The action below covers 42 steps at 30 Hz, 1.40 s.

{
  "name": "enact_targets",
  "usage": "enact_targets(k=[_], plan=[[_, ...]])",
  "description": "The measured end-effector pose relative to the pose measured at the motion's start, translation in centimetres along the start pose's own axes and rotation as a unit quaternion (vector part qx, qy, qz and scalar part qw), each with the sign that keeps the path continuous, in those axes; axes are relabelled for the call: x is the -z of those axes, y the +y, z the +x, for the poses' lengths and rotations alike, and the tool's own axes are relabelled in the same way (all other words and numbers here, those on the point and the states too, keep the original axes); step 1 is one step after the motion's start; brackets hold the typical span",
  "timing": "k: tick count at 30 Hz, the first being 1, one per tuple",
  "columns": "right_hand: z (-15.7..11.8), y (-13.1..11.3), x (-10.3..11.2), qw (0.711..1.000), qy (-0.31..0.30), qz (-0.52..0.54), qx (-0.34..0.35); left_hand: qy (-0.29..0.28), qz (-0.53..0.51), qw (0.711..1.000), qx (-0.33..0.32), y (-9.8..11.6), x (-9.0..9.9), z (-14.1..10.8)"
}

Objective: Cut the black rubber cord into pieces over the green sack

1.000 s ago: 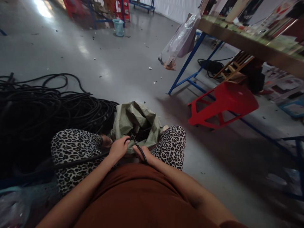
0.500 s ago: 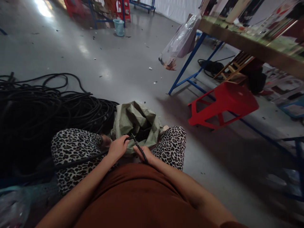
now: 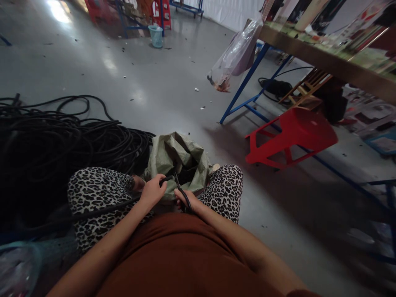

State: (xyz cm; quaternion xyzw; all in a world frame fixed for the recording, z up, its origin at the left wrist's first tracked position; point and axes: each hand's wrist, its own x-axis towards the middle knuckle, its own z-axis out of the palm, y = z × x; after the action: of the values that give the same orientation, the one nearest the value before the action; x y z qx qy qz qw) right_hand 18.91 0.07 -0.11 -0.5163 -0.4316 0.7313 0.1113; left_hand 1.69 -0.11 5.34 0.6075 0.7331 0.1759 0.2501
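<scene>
My left hand [image 3: 154, 190] is closed round a black rubber cord [image 3: 108, 211], whose short free end pokes out past my fingers. The cord runs back over my left knee. In my right hand [image 3: 189, 200] are black-handled scissors [image 3: 183, 195], with the blades pointing up and forward near the cord's end. Both hands are over the near rim of an open woven sack [image 3: 162, 152], which stands between my knees. Dark pieces lie inside the sack, too shaded to make out singly.
A big heap of black cord [image 3: 102, 138] lies at my left. A red stool [image 3: 309, 130] stands at the right, by a worktable [image 3: 318, 51] with a plastic bag [image 3: 232, 57] hanging from its corner. A blue basket [image 3: 155, 36] is farther off, and a tub [image 3: 34, 255] is near left.
More of the cord's end now shows beyond my left fingers. The scissors have shifted slightly to the right and turned, with a handle loop more visible.
</scene>
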Motion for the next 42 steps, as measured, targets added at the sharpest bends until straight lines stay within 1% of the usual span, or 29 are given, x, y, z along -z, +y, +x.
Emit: enact_targets(k=[3,5,8,12,21,25,30,35,39,42], plan=[[-0.4,-0.2,0.0,0.999,-0.028,-0.007,0.016,0.003,-0.007,1.0,0.002,0.0,0.1,0.0],[-0.6,-0.3,-0.1,0.999,-0.041,-0.016,0.014,0.003,-0.01,1.0,0.002,0.1,0.1,0.0],[-0.7,-0.4,-0.1,0.998,-0.049,-0.029,0.01,0.006,-0.006,1.0,0.003,0.1,0.0,-0.1],[-0.6,-0.4,0.0,0.997,-0.056,-0.034,0.027,0.008,-0.003,1.0,-0.005,0.0,-0.2,-0.2],[-0.7,-0.4,-0.2,0.996,-0.079,-0.016,0.027,-0.015,0.004,1.0,-0.001,0.0,-0.3,-0.4],[-0.5,-0.3,-0.2,0.997,-0.076,-0.026,0.005,-0.023,0.004,1.0,-0.004,0.2,-0.4,-0.5],[-0.8,-0.9,-0.3,0.997,-0.07,-0.017,0.012,-0.042,0.008,0.999,-0.002,0.4,-0.4,-0.7],[-1.0,-1.4,-0.3,0.998,-0.064,-0.026,-0.005,-0.05,0.018,0.998,-0.015,0.3,-0.6,-0.8],[-0.8,-1.1,-0.3,0.996,-0.066,-0.052,0.0,-0.052,0.018,0.998,-0.025,0.3,-0.7,-0.9],[-0.5,-0.6,-0.2,0.997,-0.062,-0.042,0.014,-0.055,0.022,0.998,-0.024,0.4,-0.7,-1.0]])
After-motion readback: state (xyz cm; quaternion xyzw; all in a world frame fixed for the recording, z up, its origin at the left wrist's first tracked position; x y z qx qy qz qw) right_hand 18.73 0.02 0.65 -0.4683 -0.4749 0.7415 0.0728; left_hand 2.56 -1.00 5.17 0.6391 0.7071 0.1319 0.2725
